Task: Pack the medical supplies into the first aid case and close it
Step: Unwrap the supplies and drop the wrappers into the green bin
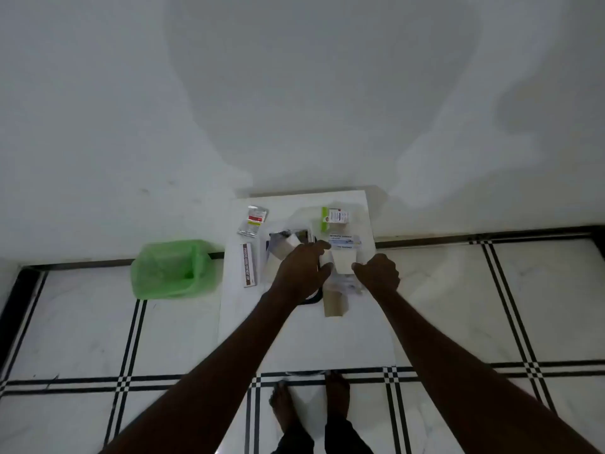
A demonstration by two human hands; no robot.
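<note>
On the small white table lies a clear plastic first aid case with a black handle; the supplies inside are partly hidden by my arms. My left hand and my right hand reach over it, each gripping one side of a cream-white box held between them. A tan carton lies just below that box. Loose on the table are a silver sachet with a red label, a brown and white ointment box, a green and white box and a blue-lettered bandage box.
A green plastic bin stands on the floor left of the table, against the white wall. The table's back edge touches that wall. My bare feet stand on white tiles with black lines at the table's front.
</note>
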